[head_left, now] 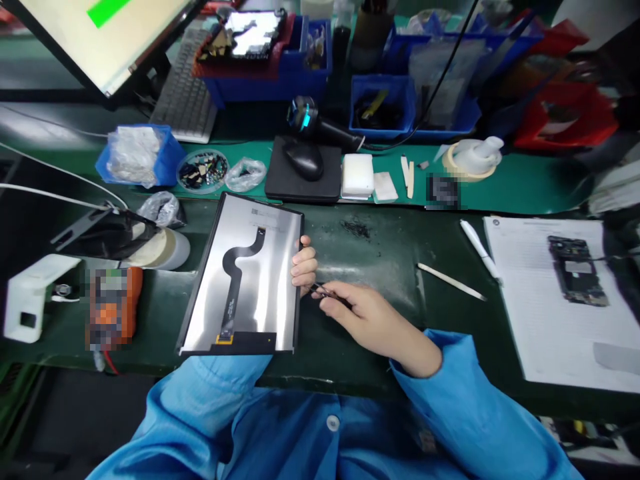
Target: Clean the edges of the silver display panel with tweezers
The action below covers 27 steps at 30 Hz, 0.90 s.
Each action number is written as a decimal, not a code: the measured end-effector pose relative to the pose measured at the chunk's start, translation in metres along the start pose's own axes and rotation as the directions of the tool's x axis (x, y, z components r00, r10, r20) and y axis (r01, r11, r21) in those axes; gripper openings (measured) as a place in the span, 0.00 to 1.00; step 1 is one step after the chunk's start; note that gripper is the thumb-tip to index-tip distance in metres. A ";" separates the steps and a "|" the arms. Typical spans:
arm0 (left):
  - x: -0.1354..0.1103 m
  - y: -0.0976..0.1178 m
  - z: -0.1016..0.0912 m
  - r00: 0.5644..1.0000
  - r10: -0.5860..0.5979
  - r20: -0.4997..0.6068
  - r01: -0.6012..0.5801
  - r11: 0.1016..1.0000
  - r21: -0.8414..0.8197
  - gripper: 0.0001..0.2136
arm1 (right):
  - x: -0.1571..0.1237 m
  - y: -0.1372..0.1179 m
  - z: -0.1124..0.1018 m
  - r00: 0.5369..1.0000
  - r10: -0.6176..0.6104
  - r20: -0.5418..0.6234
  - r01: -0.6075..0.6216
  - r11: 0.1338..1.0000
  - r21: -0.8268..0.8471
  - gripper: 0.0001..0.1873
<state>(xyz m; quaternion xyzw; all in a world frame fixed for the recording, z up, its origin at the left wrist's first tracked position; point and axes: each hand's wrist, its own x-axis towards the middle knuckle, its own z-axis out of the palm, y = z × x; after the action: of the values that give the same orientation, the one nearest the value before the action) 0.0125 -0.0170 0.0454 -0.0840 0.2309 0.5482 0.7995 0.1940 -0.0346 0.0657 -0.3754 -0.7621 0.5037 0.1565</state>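
Observation:
A tablet screen panel (207, 293) is held up over the bench, its silvery back towards me. A curved black ribbon cable (231, 287) runs down that back to a dark strip at the lower edge. My left hand (304, 265) grips the panel from behind, fingers curled round its right edge; the palm and thumb are hidden. Closed round dark tweezers (336, 296), my right hand (367, 317) is just right of those fingers. The tweezer tips are close to the panel's right edge, and whether they touch it I cannot tell.
Black scraps (356, 229) lie beyond my hands. A wooden stick (450, 281), a white pen (479, 248) and papers (540, 347) with a phone board (577, 270) lie rightward. An orange multimeter (114, 307) sits left. A mouse (303, 160), scanner (325, 127) and blue bins (383, 100) stand behind.

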 end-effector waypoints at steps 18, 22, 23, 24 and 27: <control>0.011 0.009 -0.017 0.979 0.202 -0.031 -0.202 0.979 -0.017 0.14 | 0.001 0.011 0.009 0.842 -0.528 -0.110 0.411 0.761 -0.502 0.11; 0.010 0.012 -0.021 0.981 0.193 0.011 -0.193 0.981 -0.021 0.15 | 0.001 0.011 0.010 0.840 -0.529 -0.122 0.401 0.756 -0.517 0.11; 0.010 0.012 -0.021 0.981 0.194 0.005 -0.194 0.981 -0.018 0.15 | 0.001 0.011 0.011 0.839 -0.530 -0.124 0.399 0.754 -0.521 0.11; 0.009 0.012 -0.020 0.981 0.196 -0.005 -0.196 0.980 -0.016 0.15 | 0.001 0.011 0.011 0.839 -0.530 -0.126 0.397 0.753 -0.525 0.11; 0.005 0.012 -0.010 0.982 0.187 -0.031 -0.188 0.982 -0.022 0.17 | 0.001 0.012 0.012 0.839 -0.530 -0.125 0.391 0.747 -0.538 0.11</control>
<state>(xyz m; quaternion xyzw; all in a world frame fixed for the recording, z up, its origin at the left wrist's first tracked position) -0.0001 -0.0119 0.0355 -0.0795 0.2425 0.6225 0.7399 0.1909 -0.0392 0.0497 -0.2657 -0.9049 0.1819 0.2785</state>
